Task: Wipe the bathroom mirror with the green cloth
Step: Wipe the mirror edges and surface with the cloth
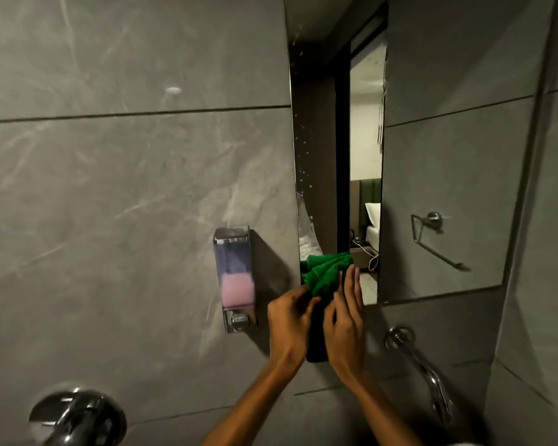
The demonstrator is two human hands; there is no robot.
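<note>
Head view shows both hands low at the mirror's bottom left corner. Fingers of the left hand are curled and pinch the lower edge of the bunched green microfibre cloth; those of the right hand are long and nearly straight, held close together, with their tips on the right side of the cloth. It seems to me a step of preparing — the cloth is being gathered or refolded, not yet pressed flat on the glass.

Just behind the cloth stands the tall frameless wall mirror, with water drops and a streak along its left edge. Left of it hangs a chrome soap dispenser with pink liquid.

Next move, I judge, calls for one hand to take the cloth as a pad and press it to the wet edge — then go upward.
</note>
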